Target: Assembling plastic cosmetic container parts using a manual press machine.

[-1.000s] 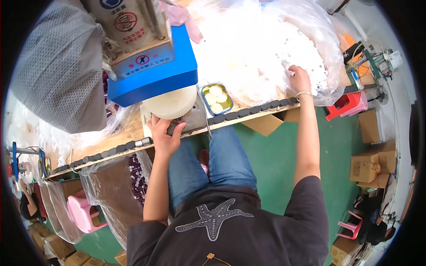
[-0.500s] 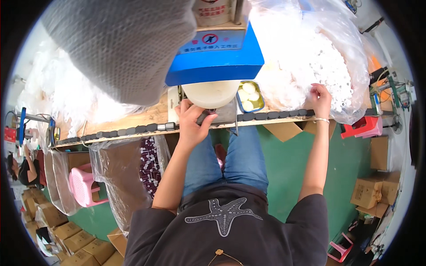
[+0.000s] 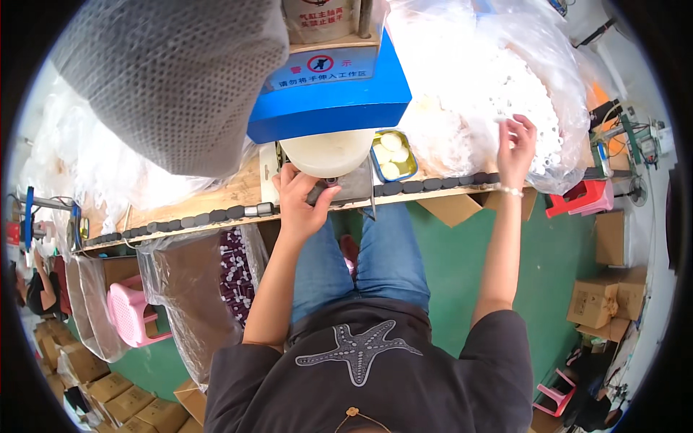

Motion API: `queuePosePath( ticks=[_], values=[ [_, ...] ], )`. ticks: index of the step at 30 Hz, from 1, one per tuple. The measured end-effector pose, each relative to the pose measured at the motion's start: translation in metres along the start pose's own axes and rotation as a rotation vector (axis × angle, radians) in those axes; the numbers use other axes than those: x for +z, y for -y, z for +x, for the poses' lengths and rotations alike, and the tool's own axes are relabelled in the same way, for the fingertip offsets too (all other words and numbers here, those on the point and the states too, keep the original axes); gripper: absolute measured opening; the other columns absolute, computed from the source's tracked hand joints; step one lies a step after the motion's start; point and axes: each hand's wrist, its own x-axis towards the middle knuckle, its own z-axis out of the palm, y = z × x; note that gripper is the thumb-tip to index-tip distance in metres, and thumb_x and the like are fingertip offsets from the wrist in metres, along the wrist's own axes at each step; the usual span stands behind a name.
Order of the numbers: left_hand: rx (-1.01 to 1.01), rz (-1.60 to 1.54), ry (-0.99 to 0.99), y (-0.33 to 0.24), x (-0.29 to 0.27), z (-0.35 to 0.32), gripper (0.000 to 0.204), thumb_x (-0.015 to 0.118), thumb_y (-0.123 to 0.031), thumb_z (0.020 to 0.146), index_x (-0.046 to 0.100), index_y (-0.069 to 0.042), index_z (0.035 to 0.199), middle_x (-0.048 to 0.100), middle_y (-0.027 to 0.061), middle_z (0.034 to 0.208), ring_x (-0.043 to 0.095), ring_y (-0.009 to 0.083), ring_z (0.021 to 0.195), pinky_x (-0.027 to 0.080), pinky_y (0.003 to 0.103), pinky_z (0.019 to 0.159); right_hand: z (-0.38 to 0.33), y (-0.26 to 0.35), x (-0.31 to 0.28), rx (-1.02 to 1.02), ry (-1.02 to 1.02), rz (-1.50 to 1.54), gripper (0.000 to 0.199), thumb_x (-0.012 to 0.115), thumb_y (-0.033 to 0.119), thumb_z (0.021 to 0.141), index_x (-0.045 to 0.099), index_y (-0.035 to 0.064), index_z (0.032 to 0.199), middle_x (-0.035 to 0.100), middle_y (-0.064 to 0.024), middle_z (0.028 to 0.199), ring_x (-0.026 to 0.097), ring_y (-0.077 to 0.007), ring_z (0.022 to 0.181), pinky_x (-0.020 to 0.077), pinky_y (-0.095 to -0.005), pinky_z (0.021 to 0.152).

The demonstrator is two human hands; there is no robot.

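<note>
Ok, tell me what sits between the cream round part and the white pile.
Head view: a small metal tray of pale discs lies between the cream round part and the white pile.

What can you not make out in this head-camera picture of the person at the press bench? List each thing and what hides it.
- Head view: the left hand fingertips, tucked under the cream round part.
- Whatever lies under that part, covered by the blue machine head.
- Whether the right hand pinches a piece from the bag of white pieces: too small and blurred.
- The machine's top, cut off by the upper edge.
</note>
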Motion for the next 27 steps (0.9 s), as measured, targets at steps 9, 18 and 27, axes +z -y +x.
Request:
queuePosePath(
  ticks=[9, 18, 27],
  values=[
    [0.004, -0.027, -0.014, -0.002, 0.000, 0.002, 0.026, 0.076, -0.015, 0.070, 0.070, -0.011, 0.095, 0.066, -0.0016, 0.088, 0.049, 0.0222, 0.092, 0.028, 0.038, 0.084, -0.050, 0.101, 0.066, -0.438, 0.609, -0.087, 0.006, 0.070, 0.004, 0.071, 0.068, 0.0075, 0.075, 0.057, -0.0054, 0.112, 0.051, -0.0287, 0.101, 0.0449, -0.0361, 0.083],
    [0.003, -0.028, -0.033, -0.002, -0.002, 0.003, 0.026, 0.078, -0.019, 0.069, 0.070, -0.011, 0.093, 0.065, -0.0023, 0.086, 0.050, 0.0215, 0.091, 0.028, 0.038, 0.085, -0.079, 0.169, 0.078, 0.266, 0.623, 0.963, 0.007, 0.066, -0.001, 0.086, 0.065, -0.0004, 0.093, 0.065, -0.0044, 0.096, 0.061, -0.0074, 0.081, 0.0510, -0.0225, 0.072],
    [-0.009, -0.018, -0.038, 0.001, 0.002, -0.002, 0.031, 0.077, -0.015, 0.068, 0.070, -0.010, 0.098, 0.067, -0.0022, 0.095, 0.050, 0.0212, 0.093, 0.028, 0.038, 0.084, -0.089, 0.197, 0.094, 0.298, 0.692, 0.997, 0.025, 0.071, -0.003, 0.077, 0.061, -0.0003, 0.101, 0.061, 0.0035, 0.080, 0.051, -0.0007, 0.067, 0.0425, -0.0172, 0.057]
  ],
)
